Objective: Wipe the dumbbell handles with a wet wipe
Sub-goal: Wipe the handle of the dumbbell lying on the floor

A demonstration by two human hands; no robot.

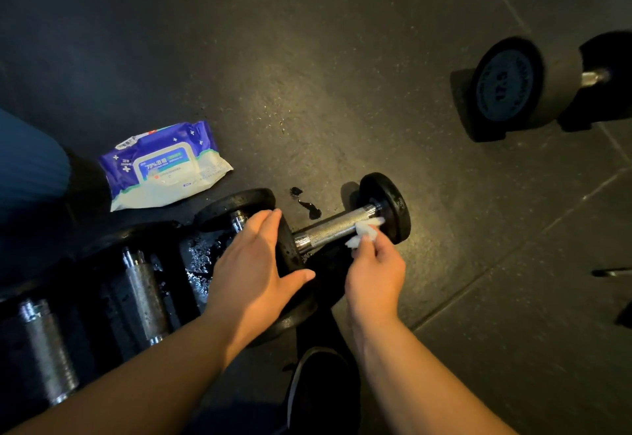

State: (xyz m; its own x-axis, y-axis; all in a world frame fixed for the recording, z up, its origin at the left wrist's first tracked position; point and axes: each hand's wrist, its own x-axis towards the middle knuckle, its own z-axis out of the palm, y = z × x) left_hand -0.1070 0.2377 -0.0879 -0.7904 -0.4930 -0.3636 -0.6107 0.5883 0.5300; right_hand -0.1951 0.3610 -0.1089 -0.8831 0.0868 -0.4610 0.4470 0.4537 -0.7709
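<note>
Dumbbells at far left: two more (44,349) and (143,294) lie side by side on the dark floor (307,58), left of the left hand, metal handles showing, water drops beside them.
Pack of wipes: purple and white (160,164), flat on the floor, beyond the left hand.
Left hand: (256,263) lies over the near weight of the dumbbell (342,226), fingers straight, thumb spread across the disc's face.
Dumbbell handle: knurled metal (337,224), between the two hands.
Right hand: (374,270) pinches a crumpled white wipe (364,231) in its fingertips, the wipe touching the handle's far end, just beside the outer weight.
Large dumbbell: (509,87) well beyond the right hand, on the floor.
</note>
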